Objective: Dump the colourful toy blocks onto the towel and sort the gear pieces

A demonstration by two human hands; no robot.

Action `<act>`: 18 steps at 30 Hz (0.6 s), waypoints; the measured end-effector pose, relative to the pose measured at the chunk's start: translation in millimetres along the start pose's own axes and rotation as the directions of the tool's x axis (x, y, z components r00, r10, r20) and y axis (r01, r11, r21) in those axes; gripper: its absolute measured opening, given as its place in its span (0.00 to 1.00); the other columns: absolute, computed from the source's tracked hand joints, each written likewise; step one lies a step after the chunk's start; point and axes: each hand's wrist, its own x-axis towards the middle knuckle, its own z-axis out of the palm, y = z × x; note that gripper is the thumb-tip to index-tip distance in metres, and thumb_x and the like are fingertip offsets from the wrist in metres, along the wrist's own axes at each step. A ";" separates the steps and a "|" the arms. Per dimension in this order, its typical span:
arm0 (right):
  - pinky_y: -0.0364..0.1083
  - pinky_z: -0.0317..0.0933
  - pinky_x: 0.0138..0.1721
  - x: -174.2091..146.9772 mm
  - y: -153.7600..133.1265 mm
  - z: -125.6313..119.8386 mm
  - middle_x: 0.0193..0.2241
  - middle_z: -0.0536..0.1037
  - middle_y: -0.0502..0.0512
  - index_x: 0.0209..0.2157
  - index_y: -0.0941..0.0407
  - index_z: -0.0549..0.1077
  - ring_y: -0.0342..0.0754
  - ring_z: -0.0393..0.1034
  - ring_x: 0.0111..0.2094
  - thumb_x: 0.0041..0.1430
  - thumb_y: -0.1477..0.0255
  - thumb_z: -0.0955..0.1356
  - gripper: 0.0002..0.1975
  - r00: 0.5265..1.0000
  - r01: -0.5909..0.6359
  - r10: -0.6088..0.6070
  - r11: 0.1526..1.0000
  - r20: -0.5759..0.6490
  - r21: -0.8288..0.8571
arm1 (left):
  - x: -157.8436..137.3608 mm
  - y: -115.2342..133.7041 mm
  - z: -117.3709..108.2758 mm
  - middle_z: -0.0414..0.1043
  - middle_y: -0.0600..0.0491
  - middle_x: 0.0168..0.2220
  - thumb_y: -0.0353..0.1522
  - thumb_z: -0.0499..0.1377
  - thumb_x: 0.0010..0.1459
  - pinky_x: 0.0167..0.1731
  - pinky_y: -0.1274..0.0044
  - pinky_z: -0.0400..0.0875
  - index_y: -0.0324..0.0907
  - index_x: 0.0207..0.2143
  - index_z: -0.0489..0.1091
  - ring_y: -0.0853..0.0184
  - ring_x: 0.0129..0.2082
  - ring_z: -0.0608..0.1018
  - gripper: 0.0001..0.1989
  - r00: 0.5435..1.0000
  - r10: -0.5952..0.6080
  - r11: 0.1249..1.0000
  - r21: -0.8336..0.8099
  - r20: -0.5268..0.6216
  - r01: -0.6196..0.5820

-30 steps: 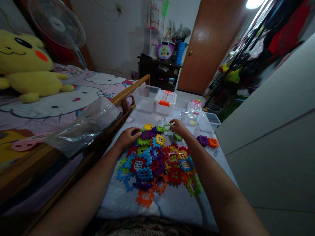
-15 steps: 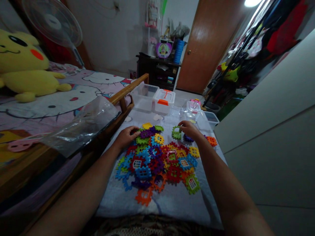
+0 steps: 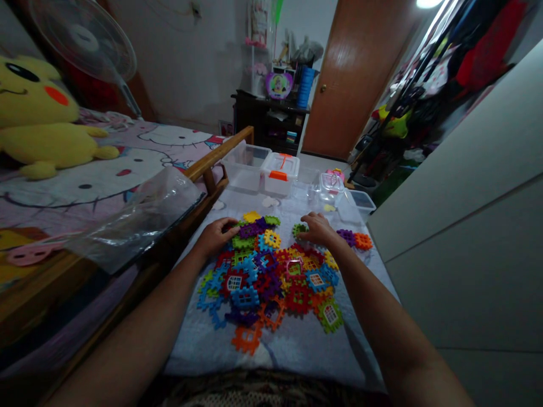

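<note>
A pile of colorful plastic interlocking tiles (image 3: 267, 277) with notched edges, several with window frames, lies on the cloth-covered table between my forearms. My left hand (image 3: 217, 234) rests at the pile's far left edge, thumb and index finger slightly apart, fingertips by a purple tile (image 3: 249, 229). Beyond the pile on the right, my right hand (image 3: 319, 229) has its fingers and thumb around the edges of a green tile (image 3: 298, 229), partly covering it. Right of that wrist lie a purple tile (image 3: 347, 237) and an orange tile (image 3: 363, 241), side by side.
Clear plastic boxes (image 3: 246, 169), one with an orange-handled lid (image 3: 283, 163), line the table's far end. A wooden bed rail (image 3: 220, 152) runs along the left, with a plastic bag (image 3: 144, 217) over it. A white cabinet (image 3: 466, 237) stands close on the right.
My right hand has moved left and lower over the green tile, which shifted slightly left and is now more covered. The purple tile beside the orange one shows more fully. My left hand stays put.
</note>
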 end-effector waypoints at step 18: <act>0.49 0.59 0.49 1.4 6.5 -2.8 0.51 0.74 0.64 0.53 0.56 0.74 0.59 0.67 0.51 0.51 0.62 0.74 0.27 0.997 0.012 -0.006 0.997 0.076 -0.077 | -1.9 3.7 -1.3 0.78 0.47 0.42 0.51 0.57 0.55 0.44 0.70 0.71 0.40 0.44 0.75 0.57 0.40 0.79 0.26 1.000 0.006 1.000 -0.015 0.001 -0.006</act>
